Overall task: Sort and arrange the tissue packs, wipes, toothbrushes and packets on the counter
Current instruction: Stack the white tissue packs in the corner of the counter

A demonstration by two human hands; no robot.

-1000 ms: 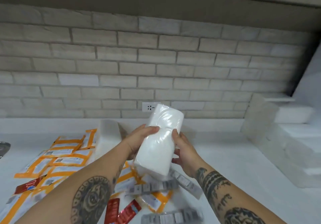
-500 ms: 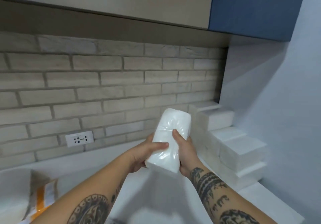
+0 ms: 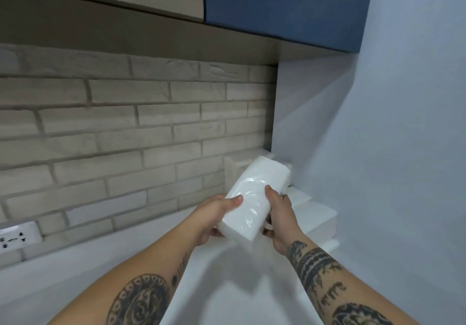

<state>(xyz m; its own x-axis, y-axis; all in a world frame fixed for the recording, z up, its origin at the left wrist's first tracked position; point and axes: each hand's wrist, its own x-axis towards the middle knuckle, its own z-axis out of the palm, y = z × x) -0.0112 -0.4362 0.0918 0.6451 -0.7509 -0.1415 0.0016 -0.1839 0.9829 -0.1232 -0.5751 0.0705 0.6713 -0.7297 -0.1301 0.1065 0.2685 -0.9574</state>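
Note:
A white tissue pack in clear wrap is held above the counter between both hands, tilted with its far end up and to the right. My left hand grips its left side, thumb on top. My right hand grips its right side, thumb on top. Just behind and to the right, a stepped stack of white tissue packs sits in the corner against the wall; the held pack's far end hangs over the stack's upper steps.
The white counter runs along a brick backsplash with a wall socket at the left. A pale wall closes the right side. Cabinets hang overhead.
The view has swung right, away from the orange packets. Both hands have carried the tissue pack right and forward, up to the stacked packs in the corner.

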